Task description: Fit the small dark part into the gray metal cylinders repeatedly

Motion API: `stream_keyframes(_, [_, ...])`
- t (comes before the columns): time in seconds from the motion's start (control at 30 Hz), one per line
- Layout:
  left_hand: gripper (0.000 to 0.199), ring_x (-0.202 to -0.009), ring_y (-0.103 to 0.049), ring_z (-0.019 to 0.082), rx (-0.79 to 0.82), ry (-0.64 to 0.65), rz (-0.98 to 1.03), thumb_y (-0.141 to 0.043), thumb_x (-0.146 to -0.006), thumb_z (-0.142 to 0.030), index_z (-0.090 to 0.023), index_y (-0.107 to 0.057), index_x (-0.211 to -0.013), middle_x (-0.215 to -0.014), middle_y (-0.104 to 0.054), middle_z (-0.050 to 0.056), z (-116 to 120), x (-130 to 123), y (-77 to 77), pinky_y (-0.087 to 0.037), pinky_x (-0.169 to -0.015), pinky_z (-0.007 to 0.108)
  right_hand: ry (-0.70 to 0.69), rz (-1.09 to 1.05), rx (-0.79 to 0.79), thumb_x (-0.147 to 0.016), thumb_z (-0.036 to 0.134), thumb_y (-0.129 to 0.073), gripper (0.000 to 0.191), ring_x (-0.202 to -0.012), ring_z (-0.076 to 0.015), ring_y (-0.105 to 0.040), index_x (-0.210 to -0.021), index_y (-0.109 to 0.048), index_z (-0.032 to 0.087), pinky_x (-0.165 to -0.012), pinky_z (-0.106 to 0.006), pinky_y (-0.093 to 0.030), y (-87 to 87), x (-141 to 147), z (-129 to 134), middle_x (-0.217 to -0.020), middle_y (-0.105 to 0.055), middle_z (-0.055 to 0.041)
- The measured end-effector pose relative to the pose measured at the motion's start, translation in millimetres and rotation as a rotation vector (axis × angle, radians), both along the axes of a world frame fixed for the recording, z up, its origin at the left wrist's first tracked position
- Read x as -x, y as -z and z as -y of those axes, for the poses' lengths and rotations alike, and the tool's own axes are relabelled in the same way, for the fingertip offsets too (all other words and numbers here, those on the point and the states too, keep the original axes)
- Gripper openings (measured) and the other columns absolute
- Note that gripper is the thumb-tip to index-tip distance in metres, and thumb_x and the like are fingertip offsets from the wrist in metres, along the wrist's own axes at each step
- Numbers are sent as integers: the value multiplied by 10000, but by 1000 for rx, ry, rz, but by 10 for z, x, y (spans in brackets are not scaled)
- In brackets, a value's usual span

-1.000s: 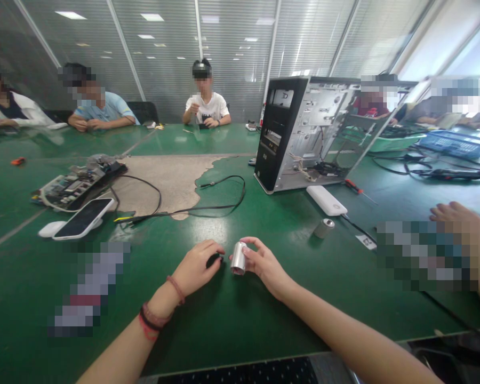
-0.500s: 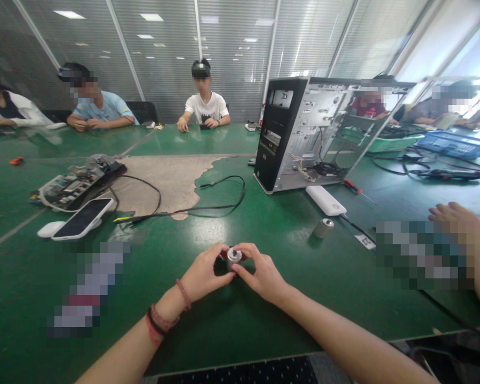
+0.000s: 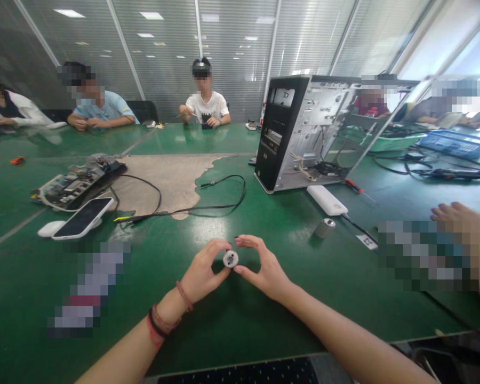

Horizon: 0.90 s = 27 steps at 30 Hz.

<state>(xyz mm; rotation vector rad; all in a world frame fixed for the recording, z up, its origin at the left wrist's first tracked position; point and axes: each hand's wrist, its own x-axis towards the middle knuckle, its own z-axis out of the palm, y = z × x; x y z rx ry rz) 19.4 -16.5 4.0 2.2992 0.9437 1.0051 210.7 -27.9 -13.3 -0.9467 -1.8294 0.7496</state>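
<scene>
A small silver metal cylinder that looks like a small electric motor (image 3: 231, 259) is gripped between the thumb and fingers of my left hand (image 3: 206, 268). Its round end, with a dark centre and small dark spots, faces up toward me. My right hand (image 3: 264, 269) curves around the right side, fingers apart and the thumb tip close to the motor's edge; whether the thumb touches it I cannot tell. A second, similar metal cylinder (image 3: 325, 228) stands on the green table (image 3: 280, 325) farther right.
An open computer case (image 3: 282, 133) stands behind. Nearby are a white power bank (image 3: 327, 200), a screwdriver (image 3: 355, 186) and a black cable (image 3: 224, 214). Left are a phone (image 3: 84, 217) and a circuit board assembly (image 3: 78, 184). Another person's hand (image 3: 460, 218) rests at right; several people sit around.
The motor has turned in my fingers: the end with the dark stub no longer shows, and a flat end does. My right fingers have lifted and spread away from it.
</scene>
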Motion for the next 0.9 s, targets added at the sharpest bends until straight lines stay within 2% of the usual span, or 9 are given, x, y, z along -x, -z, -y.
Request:
stream_keyframes(0.17, [270,-1037,-552,202,-51,-18,6,-551,-819,-139,-204,-479,-1071,-1073,-583,73,0,15,-5,-461,-905,358,13,22,0,-774,335,-656,542,-1081,-238,-550,-1248,-410,238,-952,-415,-419,15,-23,-16,-1173,-571,-99])
stream_keyframes(0.53, [279,-1052,-571,218,29,-71,-8,-523,-813,-156,-204,-477,-1084,-1125,-593,85,15,30,-7,-471,-901,379,-5,85,-9,-800,343,-622,447,-1075,-236,-534,-1201,-455,237,-938,-410,-420,6,-51,-38,-1153,-569,-90])
stream_keyframes(0.8, [231,-854,-598,183,75,-97,-94,-589,-755,-186,-192,-504,-970,-923,-615,34,38,23,-57,-487,-790,312,14,72,-13,-854,303,-543,347,-1026,-215,-549,-1188,-480,230,-911,-383,-431,-21,-60,-46,-1105,-584,-83])
stream_keyframes(0.9, [241,-847,-588,182,102,-69,-127,-599,-732,-179,-194,-512,-957,-919,-614,29,41,15,-53,-478,-791,308,18,47,-20,-874,284,-502,298,-1014,-211,-554,-1167,-504,231,-900,-375,-436,-25,-62,-46,-1083,-594,-79])
